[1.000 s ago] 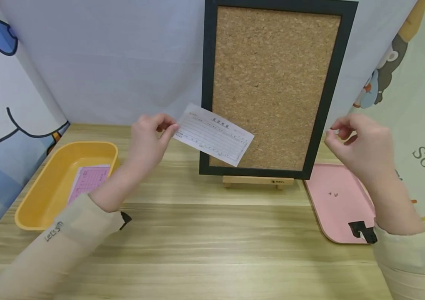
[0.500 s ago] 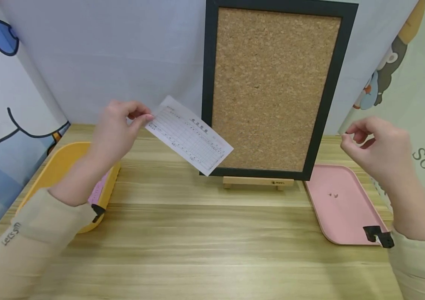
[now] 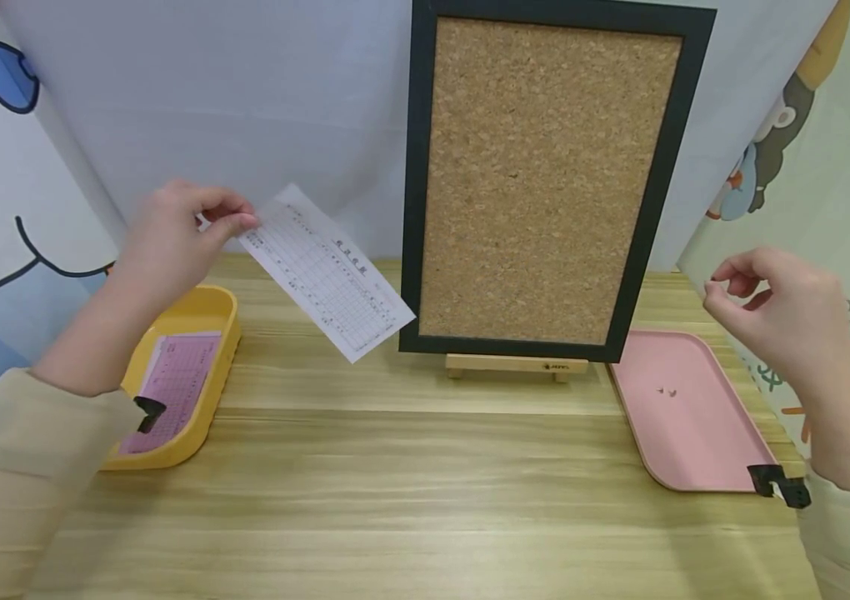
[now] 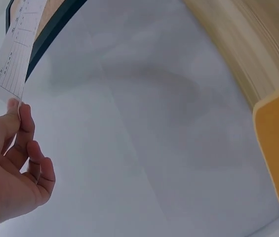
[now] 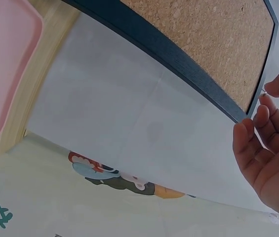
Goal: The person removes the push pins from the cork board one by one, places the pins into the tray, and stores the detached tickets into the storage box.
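My left hand [image 3: 185,237] pinches a white printed paper slip [image 3: 331,279] by its upper left corner, and the slip tilts down to the right in the air. In the left wrist view the thumb and forefinger hold the slip [image 4: 18,54] at its edge. My right hand [image 3: 788,312] hovers beyond the pink tray's right side. Its thumb and forefinger pinch a tiny thumbtack [image 5: 264,92], of which only a thin point shows. Between the hands stands a black-framed cork board [image 3: 545,183], apart from both.
A small wooden stand [image 3: 515,363] holds the board up on the wooden table [image 3: 410,500]. The pink tray [image 3: 695,442] at the right bears a few small tacks [image 3: 667,392]. A yellow basin [image 3: 224,367] at the left holds pink printed slips [image 3: 177,375].
My left hand has moved left and slightly up with the slip, away from the board, and the slip tilts more steeply. My right hand has moved right and a little down.
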Tool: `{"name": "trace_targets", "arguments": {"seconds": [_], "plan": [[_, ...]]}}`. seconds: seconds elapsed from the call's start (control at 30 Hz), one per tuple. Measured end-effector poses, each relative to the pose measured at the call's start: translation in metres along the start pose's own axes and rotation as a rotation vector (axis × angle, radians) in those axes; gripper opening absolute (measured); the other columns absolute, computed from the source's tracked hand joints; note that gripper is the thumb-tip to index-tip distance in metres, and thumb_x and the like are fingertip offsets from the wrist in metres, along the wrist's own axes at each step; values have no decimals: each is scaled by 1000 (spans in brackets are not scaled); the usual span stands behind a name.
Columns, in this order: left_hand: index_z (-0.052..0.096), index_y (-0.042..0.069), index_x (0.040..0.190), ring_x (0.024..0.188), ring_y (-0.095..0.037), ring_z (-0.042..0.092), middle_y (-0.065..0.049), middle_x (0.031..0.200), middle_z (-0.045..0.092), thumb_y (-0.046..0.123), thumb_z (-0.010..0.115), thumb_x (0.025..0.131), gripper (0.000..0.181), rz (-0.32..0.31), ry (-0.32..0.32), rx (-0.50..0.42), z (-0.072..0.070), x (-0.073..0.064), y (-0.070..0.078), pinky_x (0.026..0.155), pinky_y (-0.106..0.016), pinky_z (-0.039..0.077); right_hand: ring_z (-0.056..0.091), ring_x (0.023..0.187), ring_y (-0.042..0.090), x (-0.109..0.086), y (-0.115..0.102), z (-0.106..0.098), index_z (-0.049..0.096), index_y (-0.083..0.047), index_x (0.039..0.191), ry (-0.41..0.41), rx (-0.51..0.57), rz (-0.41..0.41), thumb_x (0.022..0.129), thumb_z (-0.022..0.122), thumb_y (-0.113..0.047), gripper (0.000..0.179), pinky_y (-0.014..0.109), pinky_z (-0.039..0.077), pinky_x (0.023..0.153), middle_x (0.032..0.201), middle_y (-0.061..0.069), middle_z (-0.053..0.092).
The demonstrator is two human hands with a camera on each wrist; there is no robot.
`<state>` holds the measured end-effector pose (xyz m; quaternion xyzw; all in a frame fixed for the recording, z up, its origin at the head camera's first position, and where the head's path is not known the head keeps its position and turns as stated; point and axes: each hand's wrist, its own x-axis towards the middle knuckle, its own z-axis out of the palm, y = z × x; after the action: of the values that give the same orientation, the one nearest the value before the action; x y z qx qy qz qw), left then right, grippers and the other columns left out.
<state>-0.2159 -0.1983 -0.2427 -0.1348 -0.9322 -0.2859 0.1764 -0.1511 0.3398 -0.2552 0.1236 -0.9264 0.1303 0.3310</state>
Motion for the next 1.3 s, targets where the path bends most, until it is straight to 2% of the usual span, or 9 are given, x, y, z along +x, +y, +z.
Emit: {"name": "trace_targets", "arguments": {"seconds": [0.2, 0.4, 0.53, 0.67, 1.07, 1.3], "plan": [[68, 4, 104, 95, -27, 40, -13, 100, 59, 25, 58, 93, 26, -5, -28, 37, -13, 3, -19, 71, -34, 30, 33, 65, -10, -4, 8, 1, 63, -1, 80, -27, -14, 10, 76, 68, -7, 9, 0, 28, 60, 72, 9, 55], [67, 5, 109, 100, -32, 40, -16, 109, 53, 27, 57, 95, 28, -58, -94, 97, -25, 7, -41, 69, -31, 32, 33, 63, -13, -9, 19, 5, 63, -2, 80, -54, -7, 26, 75, 69, -7, 9, 1, 29, 59, 71, 7, 54], [65, 5, 114, 98, -33, 39, -17, 108, 51, 30, 56, 95, 32, -90, -138, 139, -31, 9, -55, 66, -30, 33, 34, 63, -12, -13, 27, 8, 63, -2, 81, -82, 18, 65, 77, 67, -8, 8, 1, 30, 58, 71, 7, 54], [63, 5, 117, 96, -35, 38, -18, 106, 50, 33, 54, 96, 37, -111, -182, 177, -36, 11, -68, 66, -36, 35, 37, 66, -7, -18, 35, 12, 63, -2, 83, -125, 52, 133, 80, 65, -9, 8, 0, 30, 60, 73, 6, 54], [65, 3, 111, 91, -35, 42, -21, 100, 58, 31, 55, 95, 33, -92, -283, 270, -44, 17, -100, 67, -41, 41, 42, 65, -7, -33, 53, 28, 64, -7, 86, -196, 145, 226, 83, 65, -11, 5, 2, 36, 60, 69, -6, 54], [68, 2, 107, 84, -33, 51, -21, 97, 64, 23, 59, 93, 26, -85, -331, 283, -42, 19, -114, 67, -40, 44, 43, 68, -9, -42, 63, 38, 63, -6, 87, -232, 159, 235, 83, 66, -11, 7, 13, 34, 53, 67, -12, 54]]}}
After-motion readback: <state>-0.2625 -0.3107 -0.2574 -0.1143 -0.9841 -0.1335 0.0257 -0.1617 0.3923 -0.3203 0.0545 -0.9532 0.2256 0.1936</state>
